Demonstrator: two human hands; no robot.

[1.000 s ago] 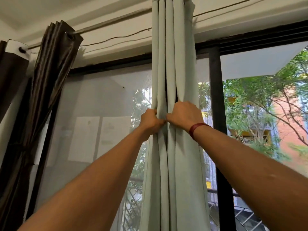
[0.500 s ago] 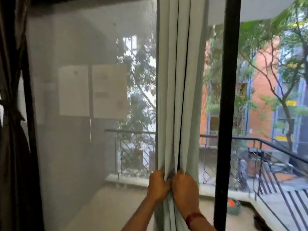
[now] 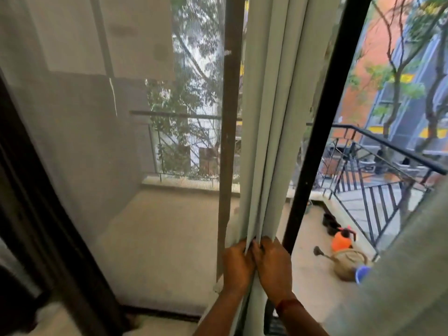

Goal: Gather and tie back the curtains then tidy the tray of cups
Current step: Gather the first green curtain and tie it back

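- Outside, a balcony with a black railing (image 3: 378,151), a watering can (image 3: 346,263) and an orange object (image 3: 341,240) on its floor, trees and an orange building beyond; a mesh screen (image 3: 101,146) covers the left half of the window.
- Centre view: the pale grey-green curtain (image 3: 274,112) hangs bunched into tight folds between a brown bar (image 3: 230,98) and the black window upright (image 3: 322,122).
- Big change in the last second: both hands have run down the fabric from high up near the rail to low on the drop, and the view has tipped down with them, ceiling out, balcony floor in.
- Left hand (image 3: 238,264) grips the left side of the bundle, fingers curled into the folds.
- Right hand (image 3: 272,265), red band (image 3: 288,305) at the wrist, clamps the right side; the two hands are touching, knuckle to knuckle, with the pleats squeezed between them.
- What it means, as I judge it: the gathering is close to done, the folds are stacked along the length and the hands look to be at tying height.
- Next up should be the tie, but no tie-back, cord or hook shows anywhere, so one hand will likely have to let go and fetch it while the other keeps the bundle pinched.
- Risk: loosen too early and the pleats fan out again.
- More grey cloth (image 3: 412,275) crowds the lower right edge; I cannot tell if it is a second panel.
- Tray of cups: not in view, that half of the job is untouched from what I can see.
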